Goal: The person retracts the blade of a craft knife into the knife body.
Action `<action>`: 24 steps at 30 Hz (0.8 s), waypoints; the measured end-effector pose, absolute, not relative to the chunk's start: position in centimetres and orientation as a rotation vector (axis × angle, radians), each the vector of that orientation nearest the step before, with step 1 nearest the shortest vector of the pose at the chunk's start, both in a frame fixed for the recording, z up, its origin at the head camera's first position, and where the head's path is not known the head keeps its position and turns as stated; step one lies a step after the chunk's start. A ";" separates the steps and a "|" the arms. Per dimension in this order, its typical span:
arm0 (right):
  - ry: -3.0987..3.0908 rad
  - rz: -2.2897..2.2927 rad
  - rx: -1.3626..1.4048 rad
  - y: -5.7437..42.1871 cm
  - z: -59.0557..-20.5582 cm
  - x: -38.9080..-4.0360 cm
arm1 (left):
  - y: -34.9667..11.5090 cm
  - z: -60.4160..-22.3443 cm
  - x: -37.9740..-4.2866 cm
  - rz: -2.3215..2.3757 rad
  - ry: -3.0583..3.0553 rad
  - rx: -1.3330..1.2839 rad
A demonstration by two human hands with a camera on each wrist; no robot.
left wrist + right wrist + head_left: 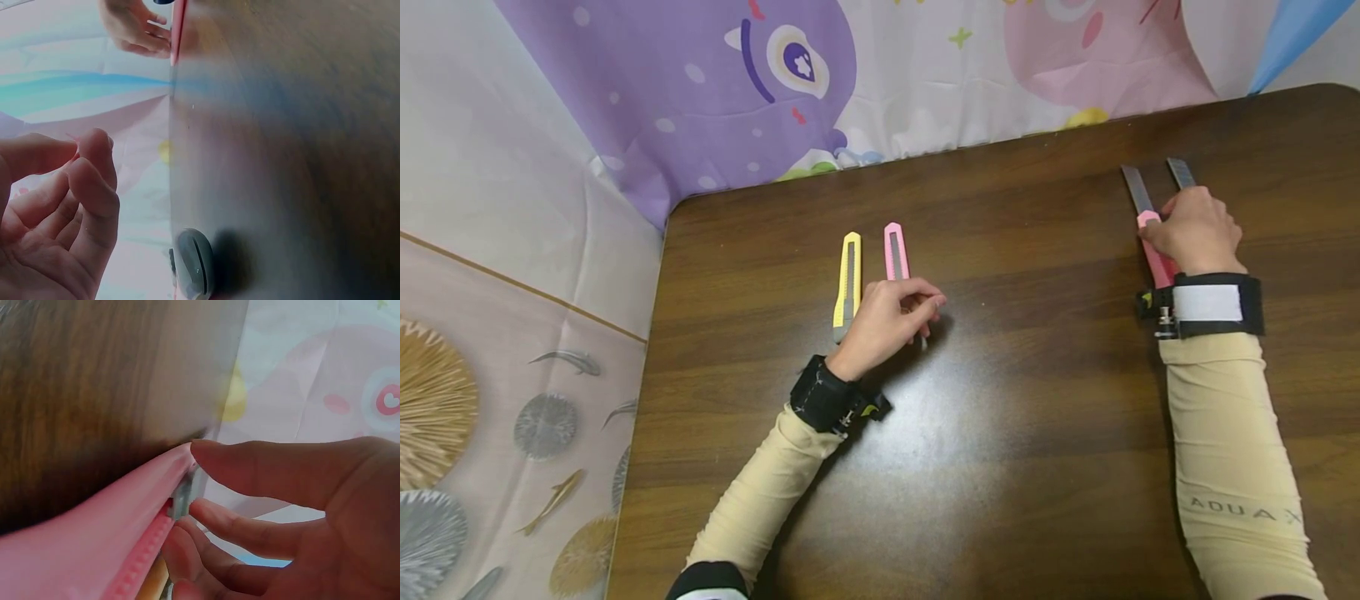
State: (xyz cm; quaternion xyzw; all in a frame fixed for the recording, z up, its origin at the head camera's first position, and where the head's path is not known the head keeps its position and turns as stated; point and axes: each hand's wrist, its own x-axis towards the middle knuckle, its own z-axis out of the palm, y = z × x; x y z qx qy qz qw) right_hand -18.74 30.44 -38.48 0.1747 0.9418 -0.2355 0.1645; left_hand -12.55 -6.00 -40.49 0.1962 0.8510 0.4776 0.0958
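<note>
My right hand [1198, 229] pinches the front of a pink utility knife [125, 531], thumb on one edge and fingers at the other. The knife's blade [1137, 190] sticks out toward the far edge of the table. A second blade [1181, 172] shows just beyond the fingers, its handle hidden by the hand. My left hand [891, 318] hovers low over another pink utility knife [895, 250], covering its near part. Its fingers curl loosely, thumb tip against a fingertip, with nothing visible held. A yellow utility knife [850, 275] lies just left of it.
The knives lie on a brown wooden table [1030, 400]. A cartoon-printed curtain [925, 83] hangs behind its far edge, and another patterned cloth [512, 417] hangs at the left. A grey rounded knife end [195, 262] shows low in the left wrist view.
</note>
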 end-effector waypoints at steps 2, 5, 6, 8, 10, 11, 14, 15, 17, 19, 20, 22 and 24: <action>2.677 -0.670 0.501 30.5 -38.6 -18.8 | -6.0 -40.5 -12.5 1.414 2.521 0.581; 2.681 -0.672 0.492 30.6 -38.8 -18.8 | -6.0 -40.5 -12.5 1.409 2.521 0.582; 2.680 -0.675 0.490 30.5 -38.9 -18.8 | -6.0 -40.5 -12.5 1.408 2.521 0.581; 2.687 -0.669 0.484 30.5 -39.1 -18.9 | -5.9 -40.5 -12.5 1.404 2.521 0.582; 2.689 -0.662 0.476 30.4 -39.2 -19.0 | -5.9 -40.5 -12.5 1.404 2.519 0.584; 2.690 -0.662 0.471 30.4 -39.3 -19.0 | -5.9 -40.5 -12.5 1.403 2.517 0.583; 2.699 -0.672 0.449 30.3 -39.4 -19.0 | -5.9 -40.5 -12.4 1.405 2.506 0.574; 2.701 -0.682 0.440 30.2 -39.4 -19.0 | -5.9 -40.4 -12.4 1.407 2.502 0.570; 2.711 -0.714 0.419 30.1 -39.3 -18.9 | -5.8 -40.4 -12.3 1.412 2.494 0.561; 2.707 -0.764 0.401 29.8 -39.0 -18.8 | -5.8 -40.4 -12.3 1.420 2.484 0.558; 2.702 -0.791 0.395 29.6 -38.7 -18.7 | -5.8 -40.4 -12.3 1.424 2.479 0.557; 2.696 -0.833 0.376 29.2 -38.2 -18.7 | -5.8 -40.4 -12.3 1.433 2.469 0.557; 2.715 -0.861 0.338 28.5 -37.5 -18.6 | -5.8 -40.4 -12.3 1.439 2.463 0.559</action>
